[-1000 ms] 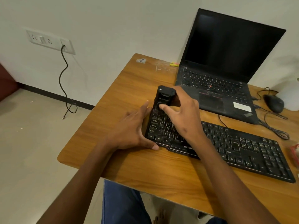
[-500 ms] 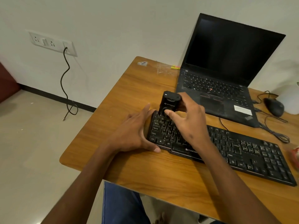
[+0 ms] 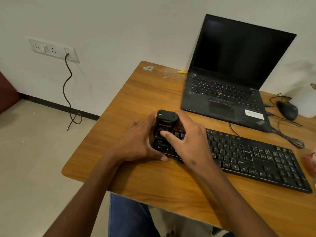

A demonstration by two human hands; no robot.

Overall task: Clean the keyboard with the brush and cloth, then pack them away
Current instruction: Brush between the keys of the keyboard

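Head view: right hand (image 3: pixel 186 141) grips black brush block (image 3: pixel 165 124), upright on keyboard's (image 3: pixel 253 156) left end, bearing down on keys. Left hand (image 3: pixel 138 142), fingers fairly straight, braces keyboard's left edge, probably against sliding. Cloth not visible.

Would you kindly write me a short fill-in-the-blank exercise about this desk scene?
1. The right hand holds a small ____ brush over the keyboard.
2. The left hand steadies the keyboard's ____ end.
3. The laptop screen is ____.
4. The mouse lies to the ____ of the laptop.

Missing words: black; left; dark; right
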